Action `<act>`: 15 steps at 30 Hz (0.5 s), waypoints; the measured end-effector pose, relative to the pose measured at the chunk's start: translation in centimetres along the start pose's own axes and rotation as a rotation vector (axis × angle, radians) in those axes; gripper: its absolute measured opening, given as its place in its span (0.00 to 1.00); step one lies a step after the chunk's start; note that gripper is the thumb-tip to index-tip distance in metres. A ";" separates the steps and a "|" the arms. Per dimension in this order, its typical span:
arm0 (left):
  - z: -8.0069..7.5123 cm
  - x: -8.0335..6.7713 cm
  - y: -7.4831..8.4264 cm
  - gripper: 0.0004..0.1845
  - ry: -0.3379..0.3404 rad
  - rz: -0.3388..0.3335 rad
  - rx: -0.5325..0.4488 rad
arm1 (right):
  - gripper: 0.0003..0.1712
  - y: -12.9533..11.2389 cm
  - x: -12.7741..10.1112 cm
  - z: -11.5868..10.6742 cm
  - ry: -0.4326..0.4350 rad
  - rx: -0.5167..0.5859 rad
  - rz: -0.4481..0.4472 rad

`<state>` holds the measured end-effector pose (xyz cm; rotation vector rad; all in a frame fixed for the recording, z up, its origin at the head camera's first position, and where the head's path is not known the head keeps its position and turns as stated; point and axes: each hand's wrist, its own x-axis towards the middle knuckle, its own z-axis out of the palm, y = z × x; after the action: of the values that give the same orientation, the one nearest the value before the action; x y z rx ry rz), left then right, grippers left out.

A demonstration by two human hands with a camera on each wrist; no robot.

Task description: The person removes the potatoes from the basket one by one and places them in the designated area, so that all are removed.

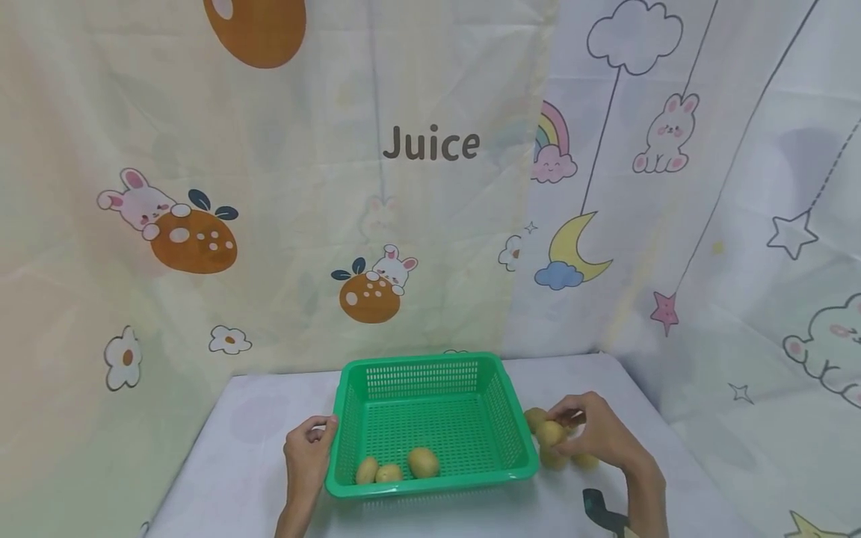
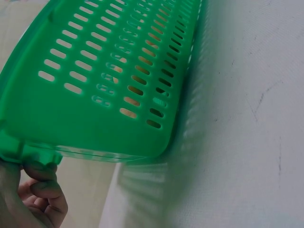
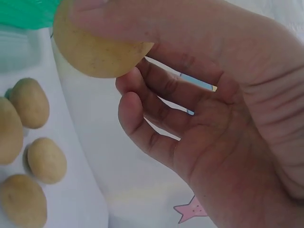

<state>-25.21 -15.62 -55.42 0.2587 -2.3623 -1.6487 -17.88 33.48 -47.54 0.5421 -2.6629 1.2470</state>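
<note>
Three potatoes (image 1: 423, 463) in one basket (image 1: 464, 480)

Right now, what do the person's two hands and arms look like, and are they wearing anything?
The left hand and right hand are bare: no gloves or rings show. No sleeves show on the left forearm or right forearm either. Beside the right one is a dark teal, curved, round-ended piece; I can't tell what it is.

The rectangular slotted plastic basket (image 1: 471, 480) is bright green, the oval potatoes (image 1: 423, 462) yellow-brown, the cloth-covered worktop (image 1: 262, 418) whitish. The cream fabric backdrop (image 1: 289, 149) carries pink-eared white rabbits (image 1: 146, 207), white-spotted orange-brown fruits (image 1: 188, 254), dark "Juice" lettering (image 1: 433, 145).
</note>
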 end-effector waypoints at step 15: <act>0.1 0.0 -0.1 0.16 0.001 0.019 -0.024 | 0.20 1.5 -2.1 -0.2 -0.001 -0.003 0.048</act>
<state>-25.30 -15.56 -55.58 0.2316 -2.3350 -1.6673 -16.55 35.11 -49.08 0.4807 -2.6938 1.2551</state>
